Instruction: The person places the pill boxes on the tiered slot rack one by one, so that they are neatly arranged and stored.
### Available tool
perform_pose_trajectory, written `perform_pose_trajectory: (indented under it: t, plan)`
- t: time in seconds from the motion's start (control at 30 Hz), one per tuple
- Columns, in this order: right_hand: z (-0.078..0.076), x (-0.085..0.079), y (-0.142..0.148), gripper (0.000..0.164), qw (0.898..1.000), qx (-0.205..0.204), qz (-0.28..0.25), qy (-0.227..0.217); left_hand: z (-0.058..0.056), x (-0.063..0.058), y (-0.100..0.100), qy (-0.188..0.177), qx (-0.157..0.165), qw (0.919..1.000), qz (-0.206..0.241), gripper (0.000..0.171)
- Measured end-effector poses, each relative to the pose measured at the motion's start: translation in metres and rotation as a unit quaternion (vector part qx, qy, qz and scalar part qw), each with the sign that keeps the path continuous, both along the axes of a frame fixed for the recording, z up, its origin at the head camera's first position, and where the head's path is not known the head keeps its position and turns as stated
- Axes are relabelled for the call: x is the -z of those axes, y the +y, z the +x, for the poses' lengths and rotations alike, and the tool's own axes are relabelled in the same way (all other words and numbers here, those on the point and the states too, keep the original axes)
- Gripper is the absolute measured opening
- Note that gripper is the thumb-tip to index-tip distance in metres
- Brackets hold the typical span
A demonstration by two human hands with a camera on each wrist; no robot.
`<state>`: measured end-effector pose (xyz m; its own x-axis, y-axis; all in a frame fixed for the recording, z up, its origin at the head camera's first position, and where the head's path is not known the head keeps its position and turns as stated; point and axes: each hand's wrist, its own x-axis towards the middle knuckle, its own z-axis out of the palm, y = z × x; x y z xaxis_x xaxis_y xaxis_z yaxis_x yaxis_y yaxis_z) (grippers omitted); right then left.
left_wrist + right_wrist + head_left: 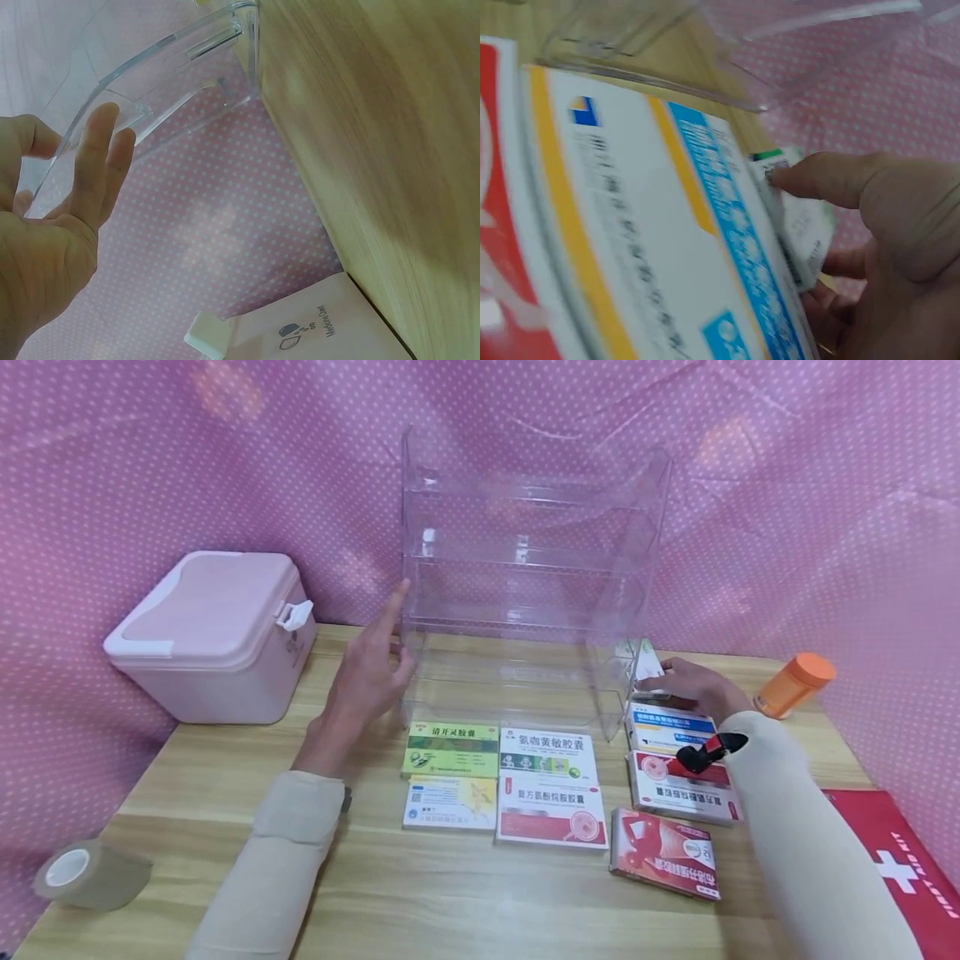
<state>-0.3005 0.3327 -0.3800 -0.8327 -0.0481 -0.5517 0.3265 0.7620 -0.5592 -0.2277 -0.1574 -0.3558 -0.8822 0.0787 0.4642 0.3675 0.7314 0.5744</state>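
Observation:
A clear stepped plastic rack point(525, 622) stands at the back of the wooden table. My left hand point(367, 672) touches its left side, thumb and index finger spread apart along the edge. The left wrist view shows fairly straight fingers around the clear panel point(191, 67). On the rack's right, my right hand point(697, 683) pinches a small white-and-green medicine box point(648, 667). A digit lies across that box point(806, 232) in the right wrist view, with other fingers partly hidden behind it. Just in front lies a blue-and-white medicine box point(667, 727).
Several medicine boxes lie before the rack, including a green one point(450, 750) and a red one point(663, 853). A pink lidded case point(217, 643) and tape roll point(93, 875) stand left. An orange bottle point(795, 685) and red first-aid pouch point(892, 860) are right.

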Motion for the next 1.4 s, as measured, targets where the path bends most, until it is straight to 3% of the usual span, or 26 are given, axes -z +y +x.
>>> perform_pose_trajectory:
  t: [0.13,0.27,0.47,0.93,1.1,1.4]
  plan:
    - [0.0,-0.003,-0.011,0.091,1.0,0.021,0.011,0.011,0.0,0.0,0.001,0.002,0.002,1.0,0.003,0.098]
    - [0.003,-0.004,-0.018,0.083,0.999,0.037,-0.015,0.027,0.0,0.001,0.001,0.003,0.002,1.0,0.004,0.099]
    - [0.005,-0.001,-0.023,0.069,0.995,0.011,-0.032,0.095,0.0,0.0,0.002,0.007,0.001,1.0,0.001,0.098]
    - [0.025,-0.01,-0.005,0.073,0.977,0.066,-0.073,0.189,0.002,0.002,0.001,0.001,-0.002,1.0,0.008,0.097]
    - [0.027,-0.016,-0.004,0.068,0.959,0.109,-0.082,0.25,0.002,0.002,0.0,0.001,-0.001,0.9999,0.011,0.097]
    - [0.027,-0.035,-0.002,0.058,0.909,0.226,-0.107,0.334,0.001,0.003,-0.001,0.001,-0.002,0.9999,0.011,0.099]
